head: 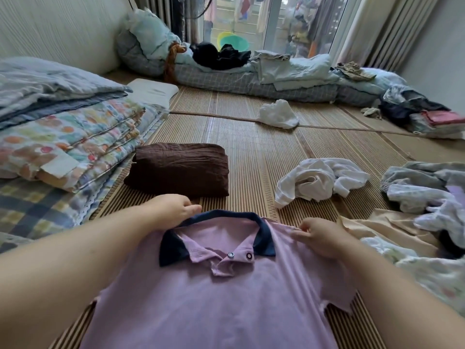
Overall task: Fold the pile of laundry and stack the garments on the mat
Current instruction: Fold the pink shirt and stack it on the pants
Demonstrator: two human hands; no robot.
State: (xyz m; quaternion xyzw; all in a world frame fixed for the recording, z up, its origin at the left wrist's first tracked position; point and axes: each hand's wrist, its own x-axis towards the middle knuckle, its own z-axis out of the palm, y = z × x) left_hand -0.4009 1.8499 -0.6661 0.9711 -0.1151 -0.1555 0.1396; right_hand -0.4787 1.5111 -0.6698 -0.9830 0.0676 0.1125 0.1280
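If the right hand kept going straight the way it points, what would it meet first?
Past bare mat, the right hand would probably reach the brown folded garment; depth is unclear.

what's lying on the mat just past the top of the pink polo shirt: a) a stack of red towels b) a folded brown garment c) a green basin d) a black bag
b: the folded brown garment rests on the mat straight beyond the top edge of the pink polo shirt.
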